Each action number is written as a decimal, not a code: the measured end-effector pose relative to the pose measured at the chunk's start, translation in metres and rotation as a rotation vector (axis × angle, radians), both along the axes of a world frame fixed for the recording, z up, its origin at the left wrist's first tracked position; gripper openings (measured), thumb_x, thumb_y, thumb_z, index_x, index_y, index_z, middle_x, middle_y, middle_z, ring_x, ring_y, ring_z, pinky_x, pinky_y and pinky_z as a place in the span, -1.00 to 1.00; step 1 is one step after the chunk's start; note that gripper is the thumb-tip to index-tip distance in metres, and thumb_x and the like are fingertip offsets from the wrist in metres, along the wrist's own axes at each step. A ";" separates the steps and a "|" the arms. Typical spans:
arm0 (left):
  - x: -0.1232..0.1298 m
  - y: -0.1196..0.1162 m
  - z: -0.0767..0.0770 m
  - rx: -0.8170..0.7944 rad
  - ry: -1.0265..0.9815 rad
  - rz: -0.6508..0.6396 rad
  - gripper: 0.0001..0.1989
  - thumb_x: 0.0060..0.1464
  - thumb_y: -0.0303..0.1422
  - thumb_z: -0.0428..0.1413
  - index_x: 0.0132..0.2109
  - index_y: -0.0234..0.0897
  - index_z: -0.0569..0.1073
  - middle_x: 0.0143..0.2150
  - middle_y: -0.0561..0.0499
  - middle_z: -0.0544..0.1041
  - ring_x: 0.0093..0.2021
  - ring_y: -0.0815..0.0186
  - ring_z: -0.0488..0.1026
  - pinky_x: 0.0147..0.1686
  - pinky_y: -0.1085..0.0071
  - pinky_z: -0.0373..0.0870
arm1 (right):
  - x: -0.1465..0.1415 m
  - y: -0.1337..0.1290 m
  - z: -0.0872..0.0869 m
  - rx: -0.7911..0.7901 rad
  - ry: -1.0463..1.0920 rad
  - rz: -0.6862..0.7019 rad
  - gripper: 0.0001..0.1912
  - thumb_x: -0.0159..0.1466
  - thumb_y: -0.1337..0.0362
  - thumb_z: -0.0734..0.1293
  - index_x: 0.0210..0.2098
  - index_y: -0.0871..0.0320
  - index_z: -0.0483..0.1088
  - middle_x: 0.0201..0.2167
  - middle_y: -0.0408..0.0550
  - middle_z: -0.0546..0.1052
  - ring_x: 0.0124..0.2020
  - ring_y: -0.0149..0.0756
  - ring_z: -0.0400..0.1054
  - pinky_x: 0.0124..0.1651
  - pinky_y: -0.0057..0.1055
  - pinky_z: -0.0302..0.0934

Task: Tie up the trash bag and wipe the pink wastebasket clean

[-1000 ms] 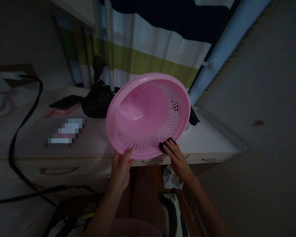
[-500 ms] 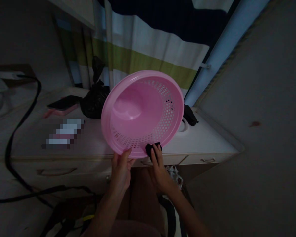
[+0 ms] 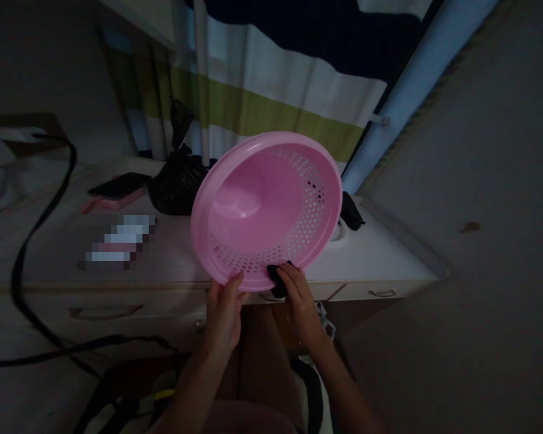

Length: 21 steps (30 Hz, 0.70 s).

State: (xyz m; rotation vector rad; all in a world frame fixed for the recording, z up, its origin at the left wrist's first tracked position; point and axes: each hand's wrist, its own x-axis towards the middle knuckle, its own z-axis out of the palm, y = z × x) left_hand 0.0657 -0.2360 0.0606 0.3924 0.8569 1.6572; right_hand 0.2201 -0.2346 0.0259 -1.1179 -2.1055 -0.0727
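Note:
A pink plastic basket [image 3: 262, 223] with perforated sides is tilted over the white counter, its wide mouth facing me. My left hand [image 3: 225, 310] grips the near rim, thumb inside and fingers underneath. A small black cloth [image 3: 278, 282] lies against the same rim, to the right. My right hand [image 3: 300, 301] presses that cloth onto the rim, its fingers closed over it. Part of the cloth is hidden under the fingers.
Behind the basket stand a knotted black plastic bag [image 3: 176, 184] and a striped curtain [image 3: 271, 66]. A phone-like dark slab on a pink case [image 3: 117, 190] lies left, near a pixelated patch. Black cables [image 3: 22, 259] hang at left; a wall [image 3: 479, 241] bounds the right.
My right hand has slid slightly right along the rim with the black cloth, its fingers now more bent over it. The basket has shifted slightly right in view.

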 end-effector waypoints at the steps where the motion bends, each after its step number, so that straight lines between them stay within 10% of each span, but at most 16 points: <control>1: 0.001 0.000 0.000 -0.003 -0.003 0.002 -0.65 -0.17 -0.38 0.18 -0.14 -0.20 0.40 -0.13 0.01 0.48 -0.12 0.23 0.42 -0.11 0.20 0.35 | 0.000 0.000 0.000 -0.011 0.011 0.005 -0.24 -0.01 0.63 0.05 0.20 0.18 0.01 0.14 0.12 0.20 0.21 -0.16 -0.01 0.20 0.05 -0.06; 13: 0.003 0.002 -0.007 -0.036 -0.023 0.087 -0.75 -0.26 -0.37 0.23 -0.33 -0.28 0.43 -0.36 0.11 0.49 -0.31 0.41 0.41 -0.17 0.43 0.30 | -0.067 -0.010 -0.002 -0.014 0.152 0.101 -0.37 0.15 0.50 0.06 0.22 0.14 -0.04 0.13 0.05 0.25 0.16 -0.23 0.09 0.14 -0.10 0.09; 21: -0.001 0.001 -0.006 -0.033 -0.064 0.038 -0.71 -0.20 -0.37 0.18 -0.22 -0.20 0.40 -0.25 0.09 0.49 -0.30 0.35 0.44 -0.17 0.26 0.35 | -0.013 -0.005 0.000 0.002 0.075 0.103 -0.43 0.13 0.54 0.08 0.13 0.12 0.16 0.06 0.05 0.33 0.13 -0.23 0.14 0.12 -0.07 0.10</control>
